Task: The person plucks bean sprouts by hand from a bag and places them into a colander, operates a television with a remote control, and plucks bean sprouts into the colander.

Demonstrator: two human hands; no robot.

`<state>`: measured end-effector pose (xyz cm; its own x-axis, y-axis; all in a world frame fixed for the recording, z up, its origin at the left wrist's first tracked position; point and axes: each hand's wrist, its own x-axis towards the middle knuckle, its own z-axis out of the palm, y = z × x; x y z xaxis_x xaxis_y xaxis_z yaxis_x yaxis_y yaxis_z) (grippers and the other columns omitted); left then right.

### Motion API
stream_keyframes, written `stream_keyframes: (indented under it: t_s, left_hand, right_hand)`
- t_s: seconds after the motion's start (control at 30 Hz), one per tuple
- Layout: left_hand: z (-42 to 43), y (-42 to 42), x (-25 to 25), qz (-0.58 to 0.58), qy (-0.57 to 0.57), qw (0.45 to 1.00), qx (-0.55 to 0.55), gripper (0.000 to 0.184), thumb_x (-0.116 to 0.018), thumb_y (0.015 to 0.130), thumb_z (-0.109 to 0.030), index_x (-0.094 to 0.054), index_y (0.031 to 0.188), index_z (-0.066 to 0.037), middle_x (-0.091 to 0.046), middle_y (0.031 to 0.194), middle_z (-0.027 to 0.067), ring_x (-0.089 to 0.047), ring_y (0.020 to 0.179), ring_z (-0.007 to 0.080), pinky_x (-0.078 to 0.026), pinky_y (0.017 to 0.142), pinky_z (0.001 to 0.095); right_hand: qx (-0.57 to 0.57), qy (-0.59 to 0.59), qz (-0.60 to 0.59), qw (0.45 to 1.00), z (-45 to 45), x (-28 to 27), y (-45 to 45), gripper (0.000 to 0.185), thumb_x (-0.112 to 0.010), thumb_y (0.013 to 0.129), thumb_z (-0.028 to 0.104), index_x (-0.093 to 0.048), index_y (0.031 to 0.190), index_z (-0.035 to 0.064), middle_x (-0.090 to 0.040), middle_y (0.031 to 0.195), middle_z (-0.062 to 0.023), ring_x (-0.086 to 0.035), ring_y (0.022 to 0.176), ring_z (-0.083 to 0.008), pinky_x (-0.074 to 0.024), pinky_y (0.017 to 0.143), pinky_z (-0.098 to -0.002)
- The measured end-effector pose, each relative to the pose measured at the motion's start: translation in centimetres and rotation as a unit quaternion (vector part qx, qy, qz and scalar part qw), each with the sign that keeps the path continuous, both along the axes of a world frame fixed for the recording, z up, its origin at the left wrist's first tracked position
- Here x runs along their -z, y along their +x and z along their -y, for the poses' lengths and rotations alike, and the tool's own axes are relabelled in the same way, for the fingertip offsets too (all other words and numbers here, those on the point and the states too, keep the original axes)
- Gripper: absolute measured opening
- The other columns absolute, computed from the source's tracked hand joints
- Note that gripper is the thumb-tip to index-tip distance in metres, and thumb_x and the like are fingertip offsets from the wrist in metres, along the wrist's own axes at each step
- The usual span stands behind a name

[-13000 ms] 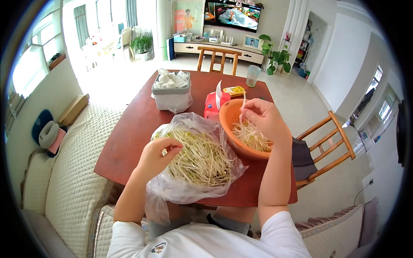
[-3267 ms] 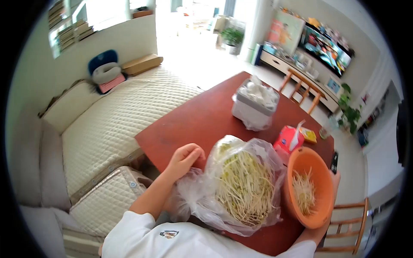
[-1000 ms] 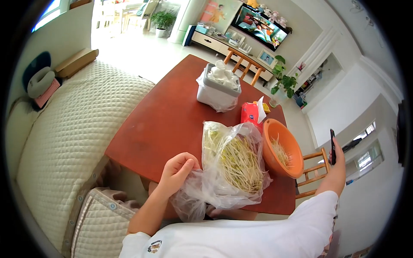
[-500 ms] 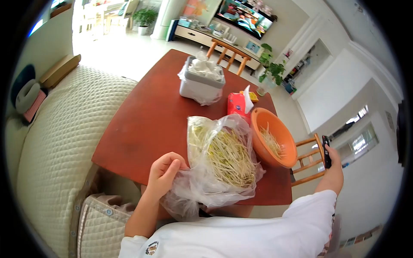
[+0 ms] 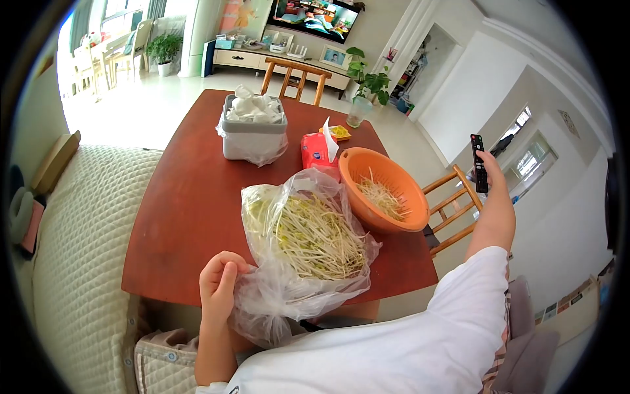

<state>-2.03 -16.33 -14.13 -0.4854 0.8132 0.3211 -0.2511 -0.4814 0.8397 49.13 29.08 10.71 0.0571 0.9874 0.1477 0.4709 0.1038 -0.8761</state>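
My left hand [image 5: 221, 279] is closed on the gathered edge of a clear plastic bag [image 5: 262, 295] at the table's near edge. Inside the open bag lies a heap of bean sprouts [image 5: 321, 240]. Out to the right, my right hand [image 5: 491, 172] is wrapped round a black remote control [image 5: 480, 164], held upright in the air with its buttons showing. An orange basket [image 5: 413, 187] stands just right of the bag, with a small pile of sprouts [image 5: 380, 197] in it.
On the red-brown table [image 5: 184, 217] stand a grey bin [image 5: 252, 141] lined with plastic and full of white tissue, a red tissue pack [image 5: 318, 152] and a glass vase [image 5: 358, 113]. Wooden chairs [image 5: 453, 207] flank it. A quilted sofa [image 5: 92, 249] is at left; a lit television [image 5: 315, 18] hangs beyond.
My right hand has raised the remote control, and its button face now shows. The view has turned, so the table things sit further left. My left hand keeps its hold on the bag.
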Motion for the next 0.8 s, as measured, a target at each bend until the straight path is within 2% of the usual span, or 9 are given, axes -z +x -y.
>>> stream_keyframes:
  t_s: [0.27,0.4,0.43,0.47,0.5,0.53,0.63,0.73,0.8]
  left_hand:
    - [0.0,-0.1,0.2,-0.008,0.004,1.0,-0.002,0.018,-0.046,0.096,-0.007,-0.056,0.083,0.001,-0.057,0.083,0.003,-0.05,0.077,0.0082,-0.039,0.071,0.0214]
    - [0.4,-0.2,-0.3,-0.017,-0.009,1.0,0.008,0.017,-0.045,0.096,-0.006,-0.057,0.085,0.001,-0.058,0.084,0.0029,-0.051,0.078,0.0074,-0.04,0.072,0.0208]
    - [0.4,-0.2,-0.3,-0.015,-0.007,1.0,0.011,0.017,-0.045,0.096,-0.005,-0.057,0.085,0.001,-0.058,0.085,0.0028,-0.051,0.078,0.0072,-0.04,0.072,0.0207]
    - [0.4,-0.2,-0.3,-0.013,-0.003,1.0,0.015,0.017,-0.045,0.096,-0.005,-0.057,0.086,0.001,-0.058,0.085,0.0028,-0.051,0.079,0.007,-0.041,0.072,0.0206]
    - [0.4,-0.3,-0.2,-0.015,0.003,1.0,0.017,0.016,-0.045,0.095,-0.003,-0.058,0.087,0.001,-0.059,0.086,0.0029,-0.052,0.08,0.007,-0.041,0.073,0.0204]
    - [0.3,-0.3,0.0,-0.017,0.007,1.0,0.016,0.016,-0.045,0.095,-0.003,-0.058,0.087,0.001,-0.059,0.086,0.0029,-0.052,0.08,0.0069,-0.041,0.073,0.0203]
    - [0.3,-0.4,0.0,-0.018,0.013,0.999,0.024,0.015,-0.046,0.095,-0.003,-0.058,0.088,0.001,-0.059,0.086,0.0028,-0.052,0.079,0.0065,-0.041,0.073,0.0198]
    - [0.4,-0.4,0.0,-0.023,0.009,0.999,0.023,0.015,-0.046,0.095,-0.003,-0.059,0.087,0.001,-0.059,0.086,0.0028,-0.052,0.079,0.0063,-0.041,0.073,0.0198]
    - [0.4,-0.4,0.1,-0.03,0.005,0.999,0.018,0.015,-0.046,0.095,-0.003,-0.059,0.087,0.001,-0.06,0.086,0.0029,-0.052,0.079,0.0065,-0.041,0.073,0.02]
  right_hand:
    - [0.024,0.025,0.025,0.999,0.3,-0.1,-2.4,0.027,-0.059,0.087,0.039,-0.053,0.085,0.013,-0.054,0.063,-0.0029,-0.052,0.048,-0.0151,-0.0441,0.043,-0.03]
    - [-0.022,-0.001,0.063,0.998,-2.1,0.5,0.9,0.03,-0.061,0.086,0.041,-0.054,0.079,0.013,-0.055,0.058,-0.0048,-0.053,0.043,-0.0159,-0.0418,0.039,-0.0288]
    - [-0.004,-0.006,0.144,0.99,-3.2,0.6,2.5,0.029,-0.061,0.085,0.04,-0.053,0.08,0.0126,-0.057,0.061,-0.0067,-0.054,0.045,-0.0164,-0.043,0.04,-0.03]
    - [-0.001,0.008,0.241,0.971,-3.2,0.7,3.5,0.037,-0.06,0.082,0.038,-0.066,0.082,0.0014,-0.063,0.073,-0.0106,-0.057,0.066,-0.0233,-0.0451,0.061,-0.0367]
    - [-0.04,0.048,0.451,0.89,-2.8,0.4,4.2,0.045,-0.059,0.079,0.042,-0.066,0.085,-0.0024,-0.066,0.08,-0.0158,-0.061,0.074,-0.0272,-0.0467,0.067,-0.0394]
    - [-0.008,-0.008,0.557,0.831,-3.3,0.6,5.3,0.049,-0.058,0.077,0.044,-0.067,0.087,-0.0027,-0.066,0.084,-0.0188,-0.064,0.08,-0.0288,-0.0478,0.072,-0.04]
    - [0.083,-0.059,0.577,0.81,-0.5,1.8,7.4,0.054,-0.06,0.073,0.045,-0.067,0.09,-0.0057,-0.067,0.085,-0.0228,-0.065,0.078,-0.0322,-0.0495,0.072,-0.0404]
    - [0.109,-0.073,0.545,0.828,1.4,2.3,9.1,0.053,-0.061,0.074,0.045,-0.067,0.087,-0.0066,-0.067,0.081,-0.0213,-0.065,0.074,-0.0305,-0.0492,0.068,-0.0402]
    - [0.11,-0.05,0.479,0.87,2.3,2.7,9.8,0.046,-0.062,0.071,0.04,-0.065,0.079,-0.0057,-0.063,0.073,-0.0173,-0.061,0.065,-0.0269,-0.0465,0.059,-0.0394]
